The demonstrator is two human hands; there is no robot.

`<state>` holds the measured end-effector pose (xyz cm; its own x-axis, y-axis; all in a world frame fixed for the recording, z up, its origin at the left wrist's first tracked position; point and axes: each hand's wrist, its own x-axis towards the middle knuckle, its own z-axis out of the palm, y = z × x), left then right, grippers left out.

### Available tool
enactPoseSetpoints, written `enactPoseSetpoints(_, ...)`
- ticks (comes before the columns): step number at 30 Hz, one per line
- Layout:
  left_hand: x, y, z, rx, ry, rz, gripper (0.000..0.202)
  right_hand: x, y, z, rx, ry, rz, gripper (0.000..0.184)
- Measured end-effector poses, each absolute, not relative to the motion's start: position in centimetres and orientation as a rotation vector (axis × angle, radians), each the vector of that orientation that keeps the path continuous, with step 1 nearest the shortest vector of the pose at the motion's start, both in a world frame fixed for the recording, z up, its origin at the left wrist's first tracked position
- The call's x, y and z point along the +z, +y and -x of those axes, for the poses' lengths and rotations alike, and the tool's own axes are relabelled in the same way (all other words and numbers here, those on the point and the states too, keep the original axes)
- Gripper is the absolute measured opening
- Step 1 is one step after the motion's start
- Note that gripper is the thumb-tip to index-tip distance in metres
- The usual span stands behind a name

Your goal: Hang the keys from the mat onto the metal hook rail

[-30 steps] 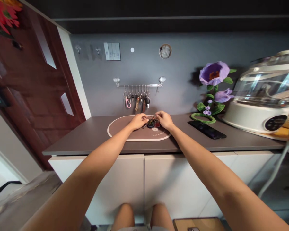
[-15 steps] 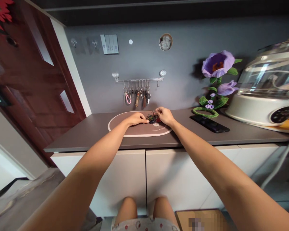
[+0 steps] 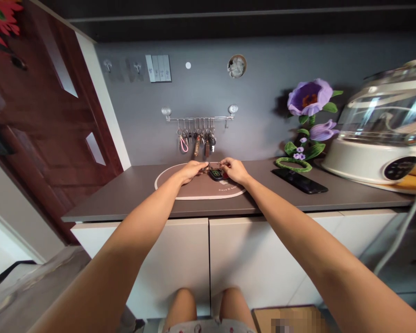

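Observation:
On the oval brown mat lies a small black tag with green markings, apparently part of a key bunch. My left hand is at its left, thumb and fingers pinched on a thin metallic piece of the bunch. From the right, my right hand pinches another part near a small red piece that is mostly hidden. Both wrists rest low over the mat. What exactly is between the fingertips is too small to make out clearly.
Behind the mat, several keys hang from a clear hook rail. A black phone lies to the right, beside a purple flower ornament and a white appliance with a clear dome. A dark shelf overhangs the counter.
My left hand has shifted slightly left and up from the black tag, drawing at a metallic piece. The tag's green markings now show more clearly. The right hand stays at the bunch.

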<state>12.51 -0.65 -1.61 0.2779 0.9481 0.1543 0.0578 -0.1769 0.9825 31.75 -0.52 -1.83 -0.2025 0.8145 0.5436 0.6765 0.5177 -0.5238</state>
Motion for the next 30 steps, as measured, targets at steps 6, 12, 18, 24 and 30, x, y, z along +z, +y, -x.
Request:
enactPoseSetpoints(6,-1.0,-0.8,-12.7,1.197,0.766,-1.181,0.013,-1.8,-0.6,-31.8,0.18,-1.981,1.204,0.021)
enactPoseSetpoints(12,-0.3,-1.2,-12.6,1.215,0.6,-1.006,0.014,-1.6,-1.1,-31.5,0.174,-1.98,1.143,0.02)
enactPoseSetpoints(18,0.6,-1.5,-12.2,1.203,0.498,-0.996,0.027,-1.1,-1.7,-31.1,0.166,-1.964,1.064,0.021)
enactPoseSetpoints(24,1.0,-1.9,-12.2,1.189,0.449,-1.001,0.029,-0.8,-2.3,-30.5,0.097,-1.942,0.958,0.02)
enactPoseSetpoints(30,1.2,-2.2,-12.4,1.199,0.482,-1.027,0.027,-1.0,-2.2,-30.0,-0.017,-1.966,0.888,0.019)
